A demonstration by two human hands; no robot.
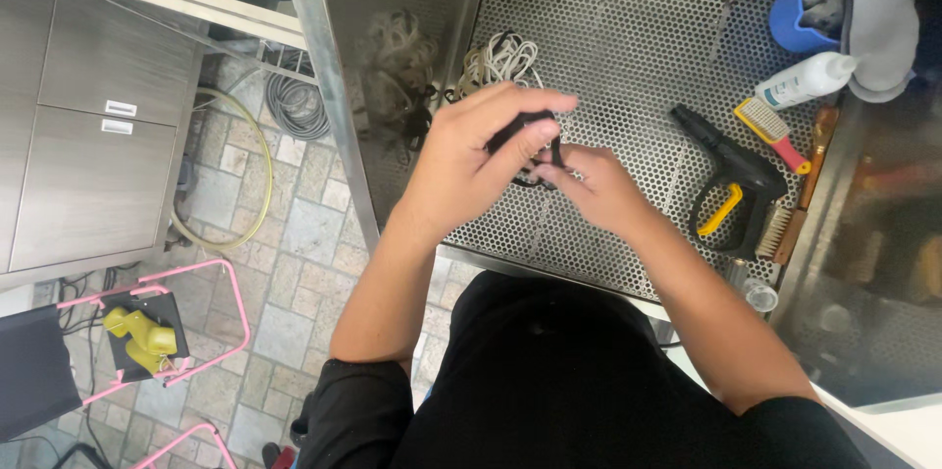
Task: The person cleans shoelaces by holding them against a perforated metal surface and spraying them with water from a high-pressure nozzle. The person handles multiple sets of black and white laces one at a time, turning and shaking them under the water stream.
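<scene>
over the perforated tray point(628, 67), both hands point(530, 170) half-hide a small black object point(525, 128).

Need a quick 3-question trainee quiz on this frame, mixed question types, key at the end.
1. True or false: both hands, the left hand and the right hand, are on the small black object.
2. Which thing lies on the perforated metal tray to the right of the hands? A) black and yellow spray gun B) kettle C) hammer
3. Fill in: the white spray bottle lies just above the yellow and red ____.

Key: 1 true; 2 A; 3 brush
</scene>
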